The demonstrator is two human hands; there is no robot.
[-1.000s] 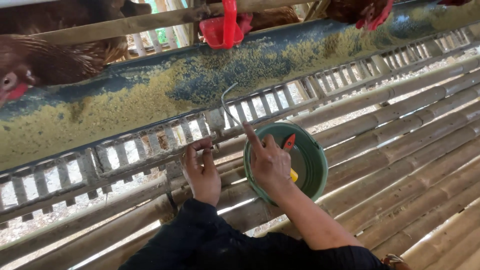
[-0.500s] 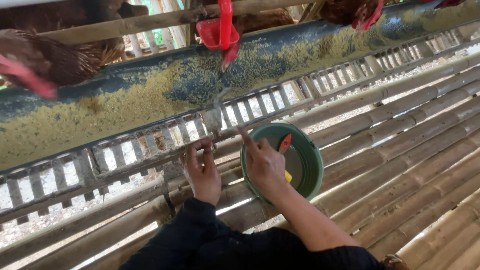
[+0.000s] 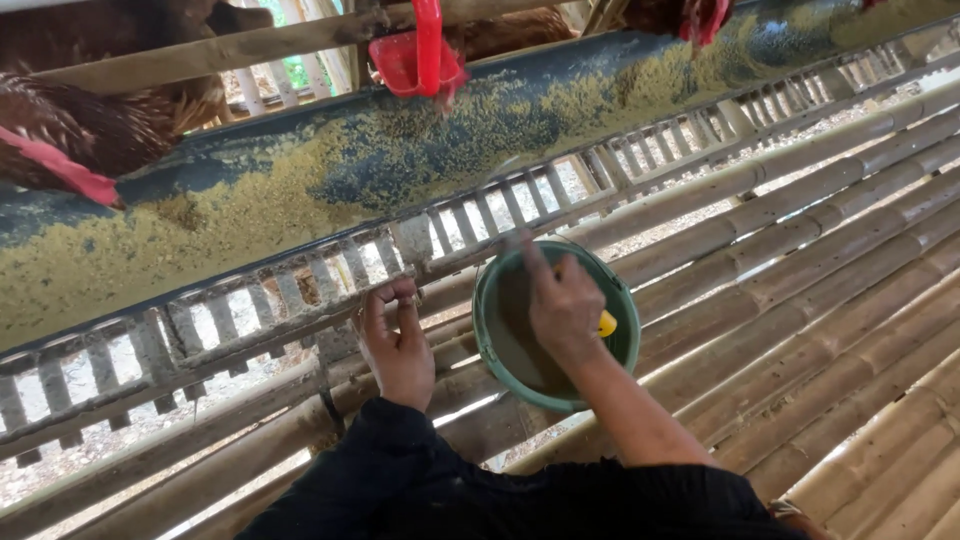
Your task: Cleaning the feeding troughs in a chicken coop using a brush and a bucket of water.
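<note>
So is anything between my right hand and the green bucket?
Nothing visible. The right hand is already over the open mouth of the green bucket, which sits on the bamboo slats. The left hand rests beside it on the cage's wire rail.

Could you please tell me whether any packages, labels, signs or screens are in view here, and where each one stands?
None are in view.
Nearest to a container: a round green bucket with no label showing, on the bamboo slats below the feed trough, under the right hand.
</note>
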